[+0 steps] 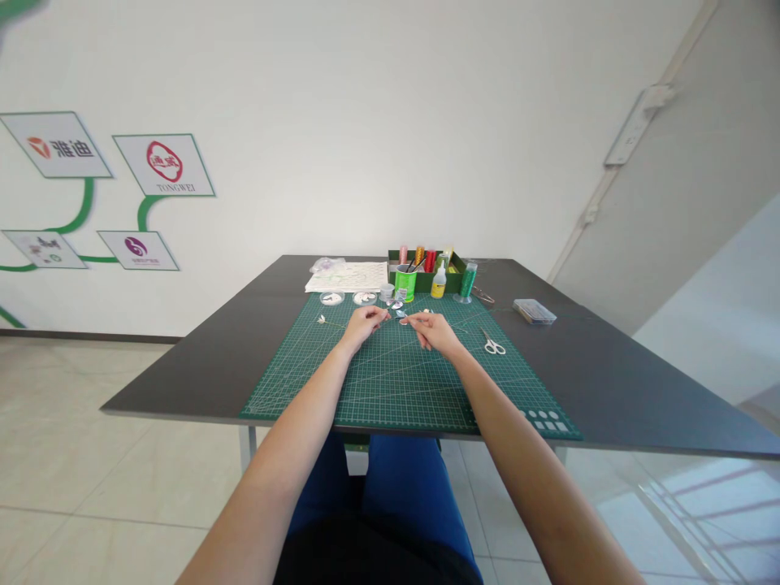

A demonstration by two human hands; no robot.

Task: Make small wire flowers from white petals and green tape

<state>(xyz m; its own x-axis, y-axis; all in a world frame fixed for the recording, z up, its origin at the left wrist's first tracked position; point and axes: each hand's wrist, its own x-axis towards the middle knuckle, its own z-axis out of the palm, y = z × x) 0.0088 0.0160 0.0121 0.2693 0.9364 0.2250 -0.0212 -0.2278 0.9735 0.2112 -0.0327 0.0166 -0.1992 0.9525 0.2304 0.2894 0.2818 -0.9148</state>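
Over the far half of the green cutting mat [390, 390], my left hand [364, 325] pinches something too small to make out. Facing it, my right hand [434, 330] has thumb and forefinger together in a pinch, and what lies in it cannot be told. Small pale and bluish pieces [400, 314] show between and just beyond the fingertips. Left of my left hand lies a thin stem with a white tip [322, 319]. White-handled scissors [495, 348] rest on the mat to the right of my right hand.
Shallow white dishes [332, 298] line the mat's far edge. Behind my hands stand a bright green can [405, 284], a glue bottle [439, 283] and a green spool [468, 283]. A green box [454, 283] holds coloured spools. A clear case [535, 311] sits at right.
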